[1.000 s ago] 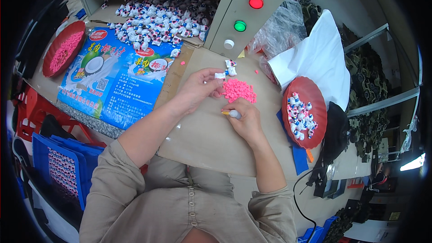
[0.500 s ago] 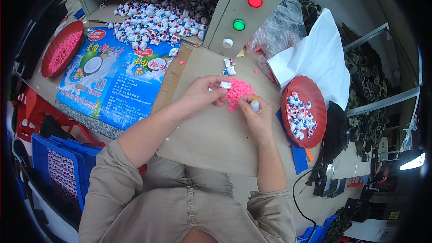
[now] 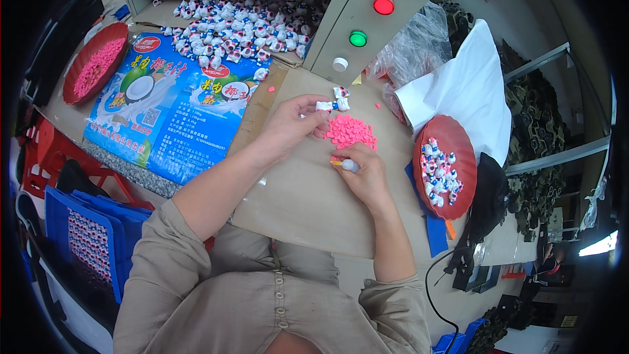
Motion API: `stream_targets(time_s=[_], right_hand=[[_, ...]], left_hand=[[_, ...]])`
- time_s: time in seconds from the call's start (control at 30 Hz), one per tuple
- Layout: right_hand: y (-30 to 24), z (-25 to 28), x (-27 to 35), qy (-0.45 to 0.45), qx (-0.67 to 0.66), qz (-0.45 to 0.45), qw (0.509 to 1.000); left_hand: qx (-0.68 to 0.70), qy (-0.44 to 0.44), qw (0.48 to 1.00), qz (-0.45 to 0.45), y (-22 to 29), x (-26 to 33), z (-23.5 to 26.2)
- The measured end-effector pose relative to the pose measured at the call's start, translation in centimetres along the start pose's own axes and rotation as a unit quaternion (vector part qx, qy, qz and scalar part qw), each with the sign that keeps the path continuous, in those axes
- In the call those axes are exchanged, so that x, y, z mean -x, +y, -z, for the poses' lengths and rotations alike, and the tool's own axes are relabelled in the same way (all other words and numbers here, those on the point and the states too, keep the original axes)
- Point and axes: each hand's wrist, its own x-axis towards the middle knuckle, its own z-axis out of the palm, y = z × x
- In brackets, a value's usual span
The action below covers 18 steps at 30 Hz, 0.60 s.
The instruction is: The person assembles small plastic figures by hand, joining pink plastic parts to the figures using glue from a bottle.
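Between the thumb and fingers of my left hand (image 3: 296, 128) is a small white figurine (image 3: 323, 106) with blue and pink parts. My right hand (image 3: 365, 172) grips a little white squeeze bottle (image 3: 350, 165), its thin yellow tip pointing left. A heap of tiny pink pieces (image 3: 352, 132) lies on the tabletop between and just beyond my hands. Possibly a pink piece is at my right fingertips, too small to be sure. Other figurines (image 3: 341, 94) rest just past the left fingertips.
A machine opening holds many figurines (image 3: 242, 33); its panel (image 3: 359, 16) carries red and green lights. A red dish (image 3: 452, 190) with figurines stands right, another red dish (image 3: 78, 85) with pink pieces far left. Blue printed cardboard (image 3: 170, 118) covers the left tabletop.
My right hand has turned the bottle from upright to lying sideways, tip leftward, and drawn back from the pink heap. My left hand still holds the figurine. The whole view has shifted slightly.
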Motion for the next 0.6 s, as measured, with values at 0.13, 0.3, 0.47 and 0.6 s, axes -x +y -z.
stream_targets(time_s=[0.13,0.3,0.47,0.6], right_hand=[[-0.3,0.1,0.0,-0.018,0.046,-0.004,0.999],[-0.5,0.6,-0.1,0.04,0.001,-0.074,0.997],[-0.5,0.6,0.1,0.052,-0.085,-0.118,0.988],[-0.8,1.3,-0.2,0.078,-0.319,-0.194,0.925]], left_hand=[[-0.003,-0.017,1.0,0.012,0.0,0.1,-0.3],[-0.015,-0.035,0.999,0.024,-0.5,0.1,-0.2],[-0.03,-0.059,0.996,0.054,-0.4,0.5,-0.7],[-0.08,-0.077,0.993,0.05,-0.7,0.7,-1.2]])
